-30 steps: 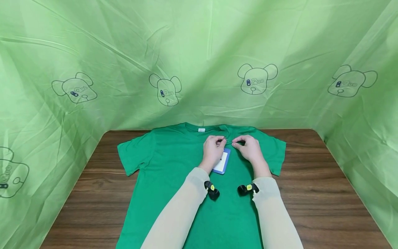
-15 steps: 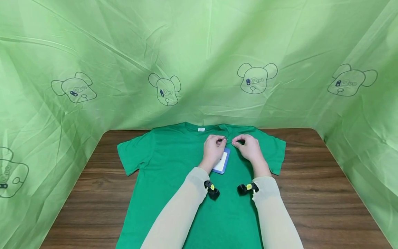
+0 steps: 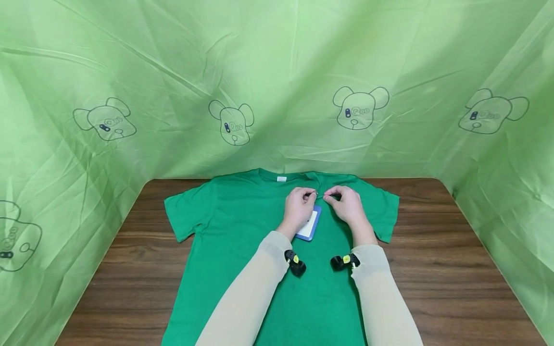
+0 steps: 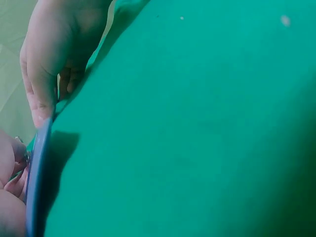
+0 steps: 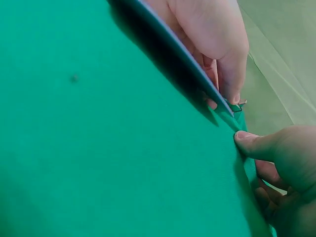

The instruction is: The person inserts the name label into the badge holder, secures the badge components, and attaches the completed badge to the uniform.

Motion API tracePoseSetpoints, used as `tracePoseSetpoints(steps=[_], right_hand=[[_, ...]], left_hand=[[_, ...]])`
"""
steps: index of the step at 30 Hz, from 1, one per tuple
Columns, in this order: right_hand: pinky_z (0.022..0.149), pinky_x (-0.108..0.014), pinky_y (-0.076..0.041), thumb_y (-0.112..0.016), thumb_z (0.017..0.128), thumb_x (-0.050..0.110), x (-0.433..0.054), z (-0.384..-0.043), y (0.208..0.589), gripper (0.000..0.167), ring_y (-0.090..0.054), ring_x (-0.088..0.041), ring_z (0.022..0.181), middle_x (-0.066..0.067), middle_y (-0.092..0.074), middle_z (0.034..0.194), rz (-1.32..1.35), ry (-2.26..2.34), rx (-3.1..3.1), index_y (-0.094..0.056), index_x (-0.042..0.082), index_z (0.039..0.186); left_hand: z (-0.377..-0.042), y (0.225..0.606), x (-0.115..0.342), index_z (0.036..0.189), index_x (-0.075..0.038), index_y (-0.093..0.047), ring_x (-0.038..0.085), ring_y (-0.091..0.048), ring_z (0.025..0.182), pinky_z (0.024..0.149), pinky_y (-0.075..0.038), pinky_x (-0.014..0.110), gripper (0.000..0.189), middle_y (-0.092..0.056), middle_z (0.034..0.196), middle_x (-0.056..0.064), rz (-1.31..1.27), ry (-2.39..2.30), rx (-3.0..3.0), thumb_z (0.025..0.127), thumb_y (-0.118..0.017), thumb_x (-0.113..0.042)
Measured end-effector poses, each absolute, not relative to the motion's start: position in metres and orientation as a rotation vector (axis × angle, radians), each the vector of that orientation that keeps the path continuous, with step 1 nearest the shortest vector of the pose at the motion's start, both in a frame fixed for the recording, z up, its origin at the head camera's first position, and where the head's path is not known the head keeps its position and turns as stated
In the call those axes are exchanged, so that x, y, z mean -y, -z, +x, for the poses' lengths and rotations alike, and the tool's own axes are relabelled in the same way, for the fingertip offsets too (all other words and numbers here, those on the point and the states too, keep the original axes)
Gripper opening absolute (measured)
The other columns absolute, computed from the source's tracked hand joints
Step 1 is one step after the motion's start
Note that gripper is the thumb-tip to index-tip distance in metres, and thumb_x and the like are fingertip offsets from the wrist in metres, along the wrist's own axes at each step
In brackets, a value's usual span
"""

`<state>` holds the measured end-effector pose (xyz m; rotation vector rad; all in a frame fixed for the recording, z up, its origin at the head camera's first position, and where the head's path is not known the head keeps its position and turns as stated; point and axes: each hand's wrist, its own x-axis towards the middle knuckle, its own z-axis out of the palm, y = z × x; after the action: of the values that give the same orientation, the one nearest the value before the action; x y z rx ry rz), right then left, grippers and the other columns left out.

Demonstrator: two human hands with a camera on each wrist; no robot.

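Note:
A green T-shirt (image 3: 242, 250) lies spread out with its neckline at the far side. Near the collar, my left hand (image 3: 298, 209) pinches a small metal fastener (image 5: 240, 105) at the upper end of a badge (image 3: 308, 226). The badge has a blue frame around a white card, partly hidden behind that hand; both wrist views show it edge-on, tilted above the cloth. Just to its right, my right hand (image 3: 346, 204) pinches a fold of the shirt between thumb and fingers. The two hands' fingertips are close together, the fastener between them.
Beneath the shirt is a dark wooden table (image 3: 450, 250). Light green curtains (image 3: 277, 86) with printed bear heads surround the table at the back and both sides. A white label (image 3: 282, 179) shows inside the collar.
Both hands hold nearly the same place; the fastener and fingertips shift only slightly. The whole head view has moved a little.

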<state>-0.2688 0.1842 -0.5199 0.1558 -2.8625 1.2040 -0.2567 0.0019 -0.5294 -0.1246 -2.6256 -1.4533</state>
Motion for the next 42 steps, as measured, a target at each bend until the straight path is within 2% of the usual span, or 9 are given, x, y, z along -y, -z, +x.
tracePoseSetpoints(steps=[9, 20, 31, 42], right_hand=[[0.116, -0.059, -0.041, -0.074, 0.107, 0.022, -0.1834, -0.2696, 0.5207, 0.015, -0.061, -0.041, 0.127, -0.018, -0.072, 0.126, 0.164, -1.187, 2.859, -0.080, 0.009, 0.114], [0.113, -0.059, -0.045, -0.074, 0.108, 0.023, -0.1842, -0.2703, 0.5226, 0.017, -0.061, -0.042, 0.127, -0.020, -0.072, 0.127, 0.156, -1.191, 2.864, -0.080, 0.009, 0.114], [0.116, -0.060, -0.042, -0.073, 0.108, 0.023, -0.1830, -0.2691, 0.5207, 0.017, -0.060, -0.042, 0.128, -0.020, -0.071, 0.127, 0.156, -1.205, 2.857, -0.079, 0.009, 0.115], [0.112, -0.059, -0.044, -0.073, 0.109, 0.024, -0.1824, -0.2686, 0.5204, 0.018, -0.060, -0.042, 0.125, -0.020, -0.071, 0.128, 0.144, -1.218, 2.855, -0.079, 0.009, 0.115]], left_hand=[[-0.2554, 0.5258, 0.0008, 0.126, -0.011, -0.082, 0.013, -0.063, 0.093, 0.082, -0.055, 0.028, 0.024, -0.072, 0.113, 0.003, -0.155, 1.459, 2.639, 0.113, -0.065, -0.023], [-0.2570, 0.5291, -0.0005, 0.128, -0.012, -0.081, 0.012, -0.062, 0.095, 0.084, -0.055, 0.025, 0.024, -0.070, 0.117, 0.002, -0.182, 1.441, 2.646, 0.112, -0.066, -0.024], [-0.2577, 0.5297, 0.0022, 0.127, -0.013, -0.081, 0.013, -0.062, 0.095, 0.084, -0.054, 0.028, 0.025, -0.071, 0.114, 0.001, -0.208, 1.429, 2.652, 0.113, -0.064, -0.024], [-0.2574, 0.5291, 0.0044, 0.131, -0.016, -0.080, 0.013, -0.062, 0.098, 0.086, -0.054, 0.029, 0.027, -0.071, 0.120, 0.000, -0.253, 1.453, 2.686, 0.115, -0.061, -0.027]])
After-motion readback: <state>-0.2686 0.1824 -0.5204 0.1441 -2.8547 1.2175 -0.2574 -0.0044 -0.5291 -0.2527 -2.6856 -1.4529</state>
